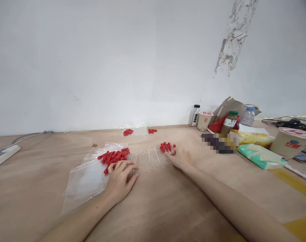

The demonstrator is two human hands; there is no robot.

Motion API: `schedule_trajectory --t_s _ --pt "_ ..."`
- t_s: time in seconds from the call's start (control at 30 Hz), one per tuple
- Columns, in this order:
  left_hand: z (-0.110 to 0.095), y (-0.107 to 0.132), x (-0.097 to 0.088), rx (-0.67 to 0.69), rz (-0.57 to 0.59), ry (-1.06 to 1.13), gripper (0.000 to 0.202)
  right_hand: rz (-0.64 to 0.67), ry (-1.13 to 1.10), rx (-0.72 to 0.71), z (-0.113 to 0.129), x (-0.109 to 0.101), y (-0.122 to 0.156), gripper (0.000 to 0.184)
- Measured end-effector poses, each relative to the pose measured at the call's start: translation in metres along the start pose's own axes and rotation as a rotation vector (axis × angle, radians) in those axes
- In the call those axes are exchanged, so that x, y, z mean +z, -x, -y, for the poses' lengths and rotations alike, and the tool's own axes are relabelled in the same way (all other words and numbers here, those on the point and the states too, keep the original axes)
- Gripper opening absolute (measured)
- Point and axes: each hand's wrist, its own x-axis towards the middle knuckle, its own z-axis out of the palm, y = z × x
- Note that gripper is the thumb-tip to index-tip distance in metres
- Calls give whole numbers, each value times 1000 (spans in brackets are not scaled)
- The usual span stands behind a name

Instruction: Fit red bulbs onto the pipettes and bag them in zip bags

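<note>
Pale wall (92,60) across the back, paint stripped in a patch at upper right. Brown counter (155,208) runs up to it. On its left part, overlapping clear bags (84,183) lie flat. At the far right, a beige bag (232,106) leans near the wall; nearer, a large lidded cup (286,144). White power strip (3,159) at the left edge.

Left hand (121,178): palm down over the right edge of the bags, beside the red pile; grip loose and open, thumb apart from the fingers. Right hand (180,158): at the right end of the tube row, thumb by the red bulbs; whether its grip is closed on any, cannot tell.

Green-and-white packet (260,156) left of the large cup, yellow packet (251,138) behind it. Green-capped bottle (229,124) and blue-capped bottle (248,117) before the beige bag; smaller cup (204,121) and black-capped bottle (194,116) farther left.

Between the hands, thin clear tubes (148,161) lie side by side. Red pile (115,156) of small pieces on the bags; red bulbs (166,147) cluster at the right hand's fingers. Two small red groups (127,132) near the wall.
</note>
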Motion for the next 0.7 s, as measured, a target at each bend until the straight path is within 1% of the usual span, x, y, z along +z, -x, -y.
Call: schedule_trajectory --t_s 0.07,0.17,0.27,0.33,0.43,0.7 --pt "0 0 1 -6 -6 -12 14 -12 -14 28 -8 -5 -6 33" --pt "1 0 2 -36 -42 -46 14 -44 -19 94 -23 -11 -16 23" --pt "1 0 3 -65 -77 -75 15 -3 -11 116 -33 -11 -21 17" --pt "1 0 3 -72 -80 -83 15 27 -8 108 -36 -8 -21 16" --pt "1 0 3 -84 -78 -94 15 38 -7 96 -34 -7 -19 15" --pt "4 -1 3 -193 -103 -135 18 66 16 86 -32 -10 -17 9"
